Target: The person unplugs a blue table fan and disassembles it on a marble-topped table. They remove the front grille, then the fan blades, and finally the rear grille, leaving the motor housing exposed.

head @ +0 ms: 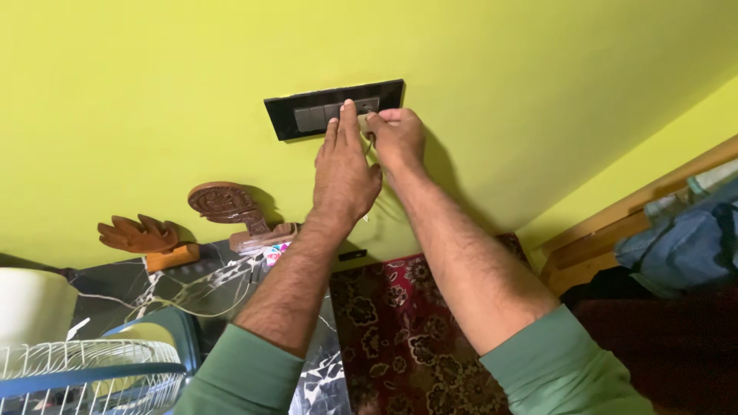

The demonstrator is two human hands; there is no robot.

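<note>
A black switch panel (307, 109) with several grey switches is set in the yellow-green wall. My left hand (344, 169) lies flat against the wall, its fingertips pressing on the grey switches. My right hand (396, 136) is pinched at the panel's lower right part, holding something small, perhaps a plug; a thin white cord hangs down between the two hands. What the fingers grip is hidden. Both arms wear green sleeves.
Two carved wooden ornaments (231, 206) (142, 237) stand on a dark marble-patterned surface (192, 288) against the wall. A white wire fan guard (84, 376) is at the lower left. A red patterned carpet (407, 330) covers the floor; a wooden bed frame with blue clothes (684, 238) is at the right.
</note>
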